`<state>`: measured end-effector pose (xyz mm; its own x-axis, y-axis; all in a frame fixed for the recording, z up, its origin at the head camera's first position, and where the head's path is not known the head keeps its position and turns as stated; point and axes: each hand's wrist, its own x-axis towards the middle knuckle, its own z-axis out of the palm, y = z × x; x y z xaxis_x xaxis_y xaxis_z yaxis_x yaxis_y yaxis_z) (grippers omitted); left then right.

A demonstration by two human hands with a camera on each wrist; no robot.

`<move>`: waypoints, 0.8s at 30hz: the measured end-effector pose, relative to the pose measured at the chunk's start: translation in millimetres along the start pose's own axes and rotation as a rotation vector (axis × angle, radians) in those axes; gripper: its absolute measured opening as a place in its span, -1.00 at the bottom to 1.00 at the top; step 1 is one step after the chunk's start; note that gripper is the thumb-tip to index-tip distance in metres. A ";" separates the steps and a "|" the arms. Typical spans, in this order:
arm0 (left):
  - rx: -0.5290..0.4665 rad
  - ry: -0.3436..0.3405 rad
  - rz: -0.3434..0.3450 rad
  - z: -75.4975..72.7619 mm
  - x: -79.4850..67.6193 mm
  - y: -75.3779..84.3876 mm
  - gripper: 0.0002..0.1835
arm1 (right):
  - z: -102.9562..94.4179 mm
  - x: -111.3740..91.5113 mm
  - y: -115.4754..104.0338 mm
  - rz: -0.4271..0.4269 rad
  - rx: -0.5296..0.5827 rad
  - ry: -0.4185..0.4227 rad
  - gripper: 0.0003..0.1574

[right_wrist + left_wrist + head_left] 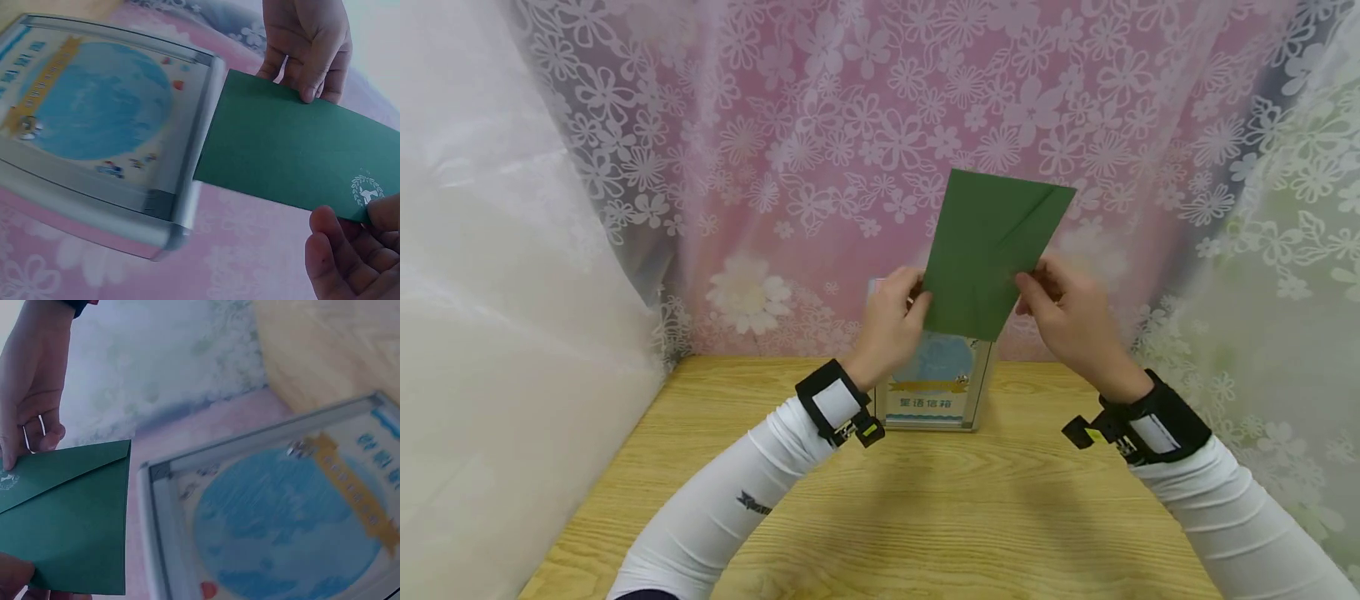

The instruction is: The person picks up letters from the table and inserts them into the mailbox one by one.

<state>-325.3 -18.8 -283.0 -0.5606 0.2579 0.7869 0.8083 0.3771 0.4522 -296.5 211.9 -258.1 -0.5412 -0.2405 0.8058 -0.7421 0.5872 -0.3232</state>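
Note:
A green envelope [992, 250] is held up between both hands, just above and in front of a framed box [931, 400] with Chinese lettering. My left hand [891, 325] pinches its left edge, thumb on the near face. On the opposite edge my right hand [1071, 321] pinches it the same way. In the left wrist view the envelope [75, 512] shows a diagonal flap edge and part of a pale emblem. From the right wrist, the envelope [294, 144] shows a white wreath emblem near the right thumb. Its lower end overlaps the top of the box in the head view.
The box's silver-edged front panel [100, 100] carries a blue round picture and a yellow ribbon. It stands on a wood-grain table [1000, 517]. Behind hangs a pink floral curtain [820, 167]; a whitish sheet [512, 292] hangs at the left, a pale floral one [1285, 333] at the right.

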 end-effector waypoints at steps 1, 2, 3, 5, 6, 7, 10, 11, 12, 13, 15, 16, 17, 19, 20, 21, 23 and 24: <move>0.012 0.014 0.010 -2.2 6.1 1.1 -0.83 | -1.1 6.3 -1.4 0.003 0.003 0.009 -0.77; 0.016 0.024 0.014 -4.3 11.8 1.8 -0.84 | -1.4 12.3 -1.9 0.002 0.000 0.019 -0.77; 0.026 0.032 0.016 -6.2 16.7 2.2 -0.84 | -1.4 17.8 -2.3 0.002 -0.004 0.030 -0.76; 0.039 0.046 0.011 -8.5 25.3 1.1 -0.85 | -0.6 27.2 -2.7 0.008 -0.012 0.045 -0.75; 0.046 0.049 0.002 -9.4 28.9 0.6 -0.86 | 0.3 31.3 -2.3 0.009 -0.014 0.049 -0.75; 0.048 0.050 -0.009 -10.0 31.7 -0.2 -0.87 | 1.3 35.0 -1.7 0.010 -0.009 0.050 -0.74; 0.063 0.050 -0.045 -10.9 37.7 -4.8 -0.88 | 6.4 43.6 1.8 0.026 0.011 0.046 -0.74; 0.067 0.050 -0.056 -10.9 38.8 -7.1 -0.89 | 8.5 45.5 3.5 0.033 0.017 0.043 -0.74; 0.069 0.049 -0.066 -10.9 39.5 -9.1 -0.89 | 10.7 47.3 5.3 0.036 0.024 0.042 -0.75; 0.071 0.047 -0.075 -10.8 39.9 -11.3 -0.89 | 12.9 48.8 7.2 0.046 0.034 0.036 -0.75; 0.078 0.044 -0.087 -10.6 40.5 -16.0 -0.90 | 16.8 51.5 5.7 0.057 0.038 0.035 -0.77; 0.076 0.043 -0.096 -10.4 40.7 -18.4 -0.90 | 19.1 52.6 7.9 0.060 0.037 0.032 -0.77; 0.076 0.042 -0.104 -10.3 40.8 -20.5 -0.90 | 21.3 53.6 9.5 0.065 0.037 0.029 -0.78; 0.081 0.033 -0.126 -9.9 41.1 -24.5 -0.90 | 25.6 55.3 13.2 0.073 0.033 0.024 -0.79; 0.082 0.031 -0.136 -9.6 41.3 -26.6 -0.90 | 27.4 56.0 14.8 0.072 0.024 0.025 -0.80; 0.082 0.029 -0.147 -9.4 41.5 -28.2 -0.89 | 30.1 56.5 21.6 0.072 0.020 0.022 -0.79; 0.088 0.023 -0.165 -8.8 41.7 -31.5 -0.89 | 32.6 57.0 24.1 0.070 0.013 0.016 -0.79; 0.092 0.020 -0.173 -8.6 41.6 -32.8 -0.89 | 33.8 57.1 25.5 0.069 0.009 0.013 -0.79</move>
<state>-373.6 -28.1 -261.5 -0.6854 0.1651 0.7092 0.6798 0.4942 0.5420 -359.7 187.0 -237.0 -0.5863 -0.1896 0.7876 -0.7065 0.5953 -0.3827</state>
